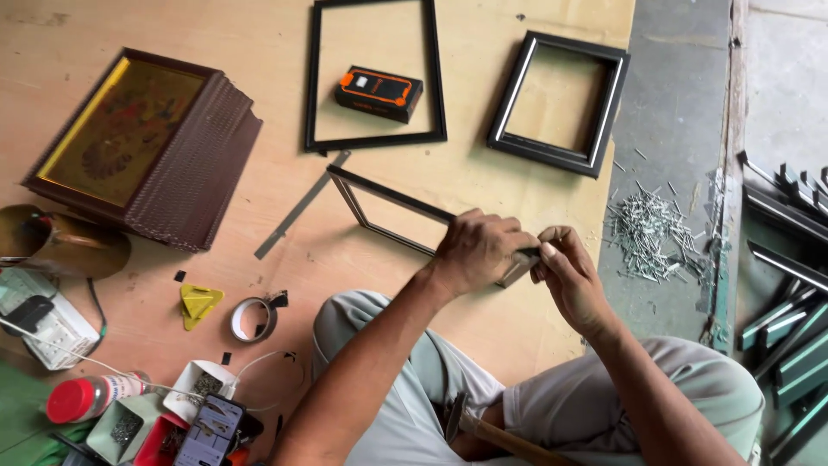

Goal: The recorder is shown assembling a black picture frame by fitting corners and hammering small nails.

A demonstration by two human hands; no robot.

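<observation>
The left hand (476,250) curls tight around the thin frame's (388,200) corner while the right hand (565,276) pinches it.

Thin frame (388,211): dark moulding, glossy with a silvery inner edge. Plywood floor (259,52): matt, pale, lightly stained. Nails (647,233): bright metal. Tape roll (253,318): shiny. Trousers (414,380): soft grey cloth. Brown frame (194,168): ribbed, semi-gloss.

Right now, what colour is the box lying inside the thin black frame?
Black with orange corners and trim: the box shows best in the head view, inside the thin black frame.
</observation>
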